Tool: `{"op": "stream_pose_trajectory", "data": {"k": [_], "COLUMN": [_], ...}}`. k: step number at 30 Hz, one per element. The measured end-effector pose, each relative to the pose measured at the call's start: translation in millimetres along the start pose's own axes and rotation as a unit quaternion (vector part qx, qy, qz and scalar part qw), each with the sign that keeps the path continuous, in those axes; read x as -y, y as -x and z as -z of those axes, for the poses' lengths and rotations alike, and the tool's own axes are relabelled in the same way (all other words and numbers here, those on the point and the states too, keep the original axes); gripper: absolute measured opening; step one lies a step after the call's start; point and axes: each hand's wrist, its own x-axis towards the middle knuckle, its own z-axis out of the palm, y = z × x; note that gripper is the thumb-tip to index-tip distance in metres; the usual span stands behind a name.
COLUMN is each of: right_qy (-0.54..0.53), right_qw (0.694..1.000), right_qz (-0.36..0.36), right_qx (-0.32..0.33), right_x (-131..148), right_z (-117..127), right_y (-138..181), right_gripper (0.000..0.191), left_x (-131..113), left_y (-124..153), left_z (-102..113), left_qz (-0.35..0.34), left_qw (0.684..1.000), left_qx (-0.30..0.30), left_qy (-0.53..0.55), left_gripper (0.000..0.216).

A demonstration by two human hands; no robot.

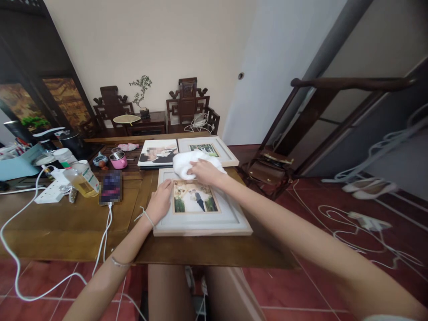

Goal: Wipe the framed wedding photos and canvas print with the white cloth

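Observation:
A framed photo [203, 225] with a wide white mat and pale wooden edge lies flat near the table's front edge. My right hand [203, 171] presses a bunched white cloth [183, 165] against the far part of this frame, fingers closed on the cloth. At the frame's left side, my left hand [161, 201] grips the edge, its fingers along the border. Just beyond are a second light-framed picture [227, 151], partly covered by the cloth, and a photo panel [158, 149] beside it on the left.
On the wooden table [100, 236] at left sit a phone [111, 187] on a charging cable, a bottle of yellow liquid [83, 180], a power strip [53, 189] and a pink cup [118, 160]. A wooden chair [267, 174] stands right, with cables [354, 236] on the floor.

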Motion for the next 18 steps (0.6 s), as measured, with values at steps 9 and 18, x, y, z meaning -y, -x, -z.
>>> {"op": "stream_pose_trajectory", "data": {"k": [9, 18], "right_qy": [-0.010, -0.100], "right_qw": [0.997, 0.993], "right_qz": [-0.048, -0.054], "right_qx": [0.056, 0.042], "right_x": [13.0, 93.6], "right_z": [12.2, 38.0], "right_y": [114.7, 193.1], "right_gripper": [0.055, 0.057], "left_x": [2.1, 4.1], "left_y": [0.4, -1.0], "left_z": [-3.1, -3.6], "left_qz": [0.008, -0.006], "left_qw": [1.000, 1.000], "left_qx": [0.005, 0.011], "left_qy": [-0.001, -0.017], "left_gripper": [0.069, 0.068]}}
